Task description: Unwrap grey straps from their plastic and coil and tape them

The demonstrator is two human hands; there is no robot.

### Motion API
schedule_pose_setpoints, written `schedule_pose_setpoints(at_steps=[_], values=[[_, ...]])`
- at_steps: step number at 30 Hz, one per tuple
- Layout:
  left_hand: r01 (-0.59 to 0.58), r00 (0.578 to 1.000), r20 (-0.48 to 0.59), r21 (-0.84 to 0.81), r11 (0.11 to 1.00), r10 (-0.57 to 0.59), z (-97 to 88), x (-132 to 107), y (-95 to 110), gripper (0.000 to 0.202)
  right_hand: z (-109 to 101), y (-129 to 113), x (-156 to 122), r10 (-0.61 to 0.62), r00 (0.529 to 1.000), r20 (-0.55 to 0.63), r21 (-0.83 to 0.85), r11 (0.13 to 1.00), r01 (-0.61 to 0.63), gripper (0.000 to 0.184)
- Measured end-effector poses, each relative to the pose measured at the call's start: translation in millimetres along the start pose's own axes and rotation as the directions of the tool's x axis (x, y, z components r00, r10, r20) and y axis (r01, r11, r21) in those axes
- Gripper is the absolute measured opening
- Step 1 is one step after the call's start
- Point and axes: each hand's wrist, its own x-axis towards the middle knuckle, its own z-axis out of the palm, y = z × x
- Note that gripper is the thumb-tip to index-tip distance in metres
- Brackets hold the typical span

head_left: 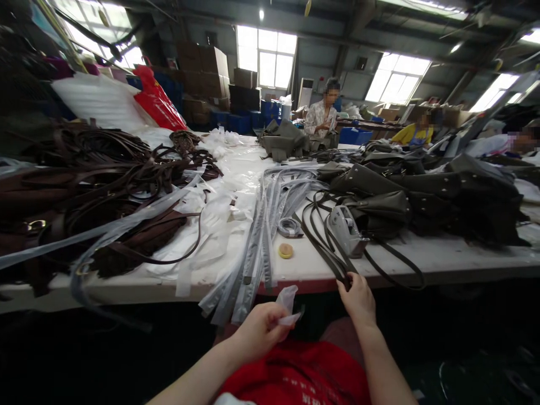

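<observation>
My left hand (259, 329) is below the table's front edge, its fingers pinched on a small piece of clear plastic film (288, 304). My right hand (358, 298) is at the table's edge, closed on the ends of several dark bag straps (323, 242) that loop back over the table. A grey tape dispenser (346, 229) stands just beyond the straps. A bundle of straps in clear plastic sleeves (259, 242) hangs over the edge to the left of my hands.
A pile of brown straps (93, 191) covers the left of the white table (442, 256); dark olive bags (422, 197) fill the right. A tape roll (290, 226) and a small yellow disc (286, 251) lie near the middle. Other people (323, 115) work at the far end.
</observation>
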Motion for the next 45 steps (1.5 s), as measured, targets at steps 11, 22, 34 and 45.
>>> schedule_pose_setpoints(at_steps=[11,22,34,45], values=[[0.012,0.999,0.037,0.003,1.000,-0.012,6.5,6.0,1.4,0.035,10.9,14.8,11.2,0.130,0.991,0.014,0.100,0.986,-0.131,0.035],[0.001,1.000,-0.016,0.002,1.000,-0.001,2.1,7.6,-3.3,0.038,-42.1,-5.8,10.2,-0.032,0.859,0.510,0.814,0.342,-0.470,0.031],[-0.018,0.894,0.438,-0.186,0.982,0.099,9.7,7.3,17.1,0.030,-104.0,-99.8,-12.9,-0.371,0.750,0.547,0.533,-0.537,-0.654,0.030],[0.046,0.971,0.238,-0.342,0.939,0.039,2.1,3.6,22.9,0.044,-58.2,-90.5,-65.4,-0.173,0.776,0.606,0.791,0.231,-0.566,0.034]])
